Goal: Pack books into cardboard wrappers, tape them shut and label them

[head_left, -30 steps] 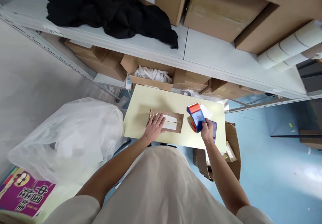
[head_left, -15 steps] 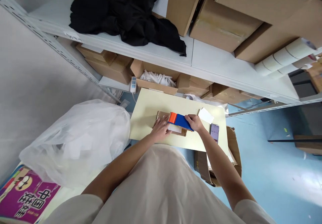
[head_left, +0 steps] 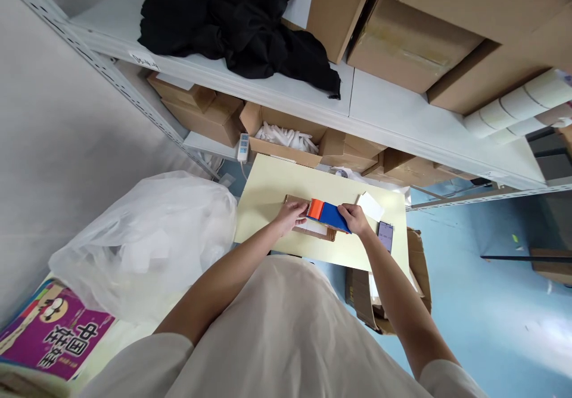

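Note:
My right hand (head_left: 354, 217) is wrapped round the blue end of an orange-and-blue tape dispenser (head_left: 330, 214), held over a small cardboard box (head_left: 328, 233) on the pale table. At the dispenser's orange, toothed end, my left hand (head_left: 292, 215) is closed in a pinch. What lies between those fingertips is too small to make out. A whitish patch (head_left: 313, 226) shows on the box, partly covered by the dispenser.
White cards (head_left: 370, 206) and a phone (head_left: 385, 236) lie on the table (head_left: 263, 177), right of my hands. An open carton (head_left: 415, 255) stands below its right edge. Left is a big translucent plastic bag (head_left: 147, 237). Shelving (head_left: 304, 103) with boxes rises beyond.
My left hand has gone from lying spread on the box to a pinch at the dispenser's orange end. My right hand keeps its grip on the dispenser. The view has shifted slightly.

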### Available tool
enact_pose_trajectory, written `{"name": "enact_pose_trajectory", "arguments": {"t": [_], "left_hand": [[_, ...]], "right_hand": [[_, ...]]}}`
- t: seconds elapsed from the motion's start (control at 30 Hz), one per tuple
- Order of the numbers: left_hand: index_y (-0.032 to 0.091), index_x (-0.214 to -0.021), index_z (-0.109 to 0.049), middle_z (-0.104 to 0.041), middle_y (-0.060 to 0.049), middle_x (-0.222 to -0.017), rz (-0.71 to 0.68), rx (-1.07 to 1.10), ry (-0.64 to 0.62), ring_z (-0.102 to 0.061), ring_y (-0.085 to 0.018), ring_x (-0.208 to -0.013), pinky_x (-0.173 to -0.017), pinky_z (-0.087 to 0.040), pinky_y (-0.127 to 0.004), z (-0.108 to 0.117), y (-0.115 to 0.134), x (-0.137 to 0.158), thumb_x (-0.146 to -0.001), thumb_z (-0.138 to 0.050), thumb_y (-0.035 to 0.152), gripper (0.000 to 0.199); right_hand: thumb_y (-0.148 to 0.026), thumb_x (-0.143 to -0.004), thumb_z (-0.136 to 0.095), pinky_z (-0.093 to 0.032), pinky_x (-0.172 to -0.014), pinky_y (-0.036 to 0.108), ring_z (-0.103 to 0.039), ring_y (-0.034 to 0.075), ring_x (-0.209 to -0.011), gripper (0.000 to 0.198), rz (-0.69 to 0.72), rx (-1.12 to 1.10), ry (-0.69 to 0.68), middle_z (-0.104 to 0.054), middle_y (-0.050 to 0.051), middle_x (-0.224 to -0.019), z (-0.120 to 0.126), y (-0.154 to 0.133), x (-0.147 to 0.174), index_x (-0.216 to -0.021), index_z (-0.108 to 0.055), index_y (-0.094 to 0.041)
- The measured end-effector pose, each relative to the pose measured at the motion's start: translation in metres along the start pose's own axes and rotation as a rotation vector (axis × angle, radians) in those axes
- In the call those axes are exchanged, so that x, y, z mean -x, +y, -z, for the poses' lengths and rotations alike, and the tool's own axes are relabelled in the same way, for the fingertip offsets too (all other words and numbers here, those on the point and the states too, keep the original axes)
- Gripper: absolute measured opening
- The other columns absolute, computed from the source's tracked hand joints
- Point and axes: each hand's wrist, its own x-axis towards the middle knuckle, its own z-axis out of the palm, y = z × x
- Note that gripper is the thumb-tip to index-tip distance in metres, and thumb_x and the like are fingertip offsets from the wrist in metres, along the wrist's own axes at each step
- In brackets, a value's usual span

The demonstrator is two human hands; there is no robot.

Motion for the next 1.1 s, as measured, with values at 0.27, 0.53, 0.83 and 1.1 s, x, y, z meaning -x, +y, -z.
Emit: {"name": "enact_pose_trajectory", "arguments": {"t": [0.27,0.53,0.83,1.1], "left_hand": [[0.017,-0.077,-0.067,-0.069,-0.005,-0.083,-0.140,-0.180,0.110,-0.065,-0.015,-0.072,-0.071,-0.055,-0.032,-0.003,-0.001,-0.008,-0.079,-0.060,0.027,0.012],[0.015,-0.078,-0.065,-0.069,-0.003,-0.072,-0.249,-0.292,0.341,-0.066,-0.014,-0.063,-0.068,-0.056,-0.030,0.071,0.006,0.007,-0.079,-0.059,0.035,0.021],[0.017,-0.073,-0.064,-0.068,-0.004,-0.068,-0.198,-0.506,0.402,-0.063,-0.014,-0.059,-0.064,-0.051,-0.028,0.108,-0.031,-0.022,-0.079,-0.054,0.033,0.019],[0.013,-0.115,-0.059,-0.068,-0.016,-0.108,-0.190,-0.654,0.428,-0.065,-0.024,-0.093,-0.081,-0.050,-0.037,0.091,-0.064,-0.029,-0.079,-0.057,0.041,0.045]], "right_hand": [[-0.053,-0.087,-0.039,-0.029,-0.048,0.026,-0.032,0.011,-0.048,0.047,0.004,0.079,0.029,-0.034,-0.003,-0.048,0.004,-0.020,0.005,-0.053,-0.034,-0.021],[-0.054,-0.087,-0.038,-0.032,-0.051,0.027,-0.035,0.012,-0.047,0.048,0.035,0.276,0.057,-0.042,-0.001,-0.047,0.041,-0.015,0.023,-0.051,-0.035,-0.022],[-0.057,-0.087,-0.033,-0.029,-0.051,0.028,-0.047,0.016,-0.048,0.049,-0.024,0.431,0.053,-0.051,0.004,-0.050,0.013,0.003,0.022,-0.053,-0.039,-0.023],[-0.058,-0.087,-0.035,-0.029,-0.049,0.028,-0.045,0.015,-0.046,0.050,-0.035,0.428,0.080,-0.049,0.004,-0.047,0.009,0.009,0.020,-0.052,-0.039,-0.022]]}}
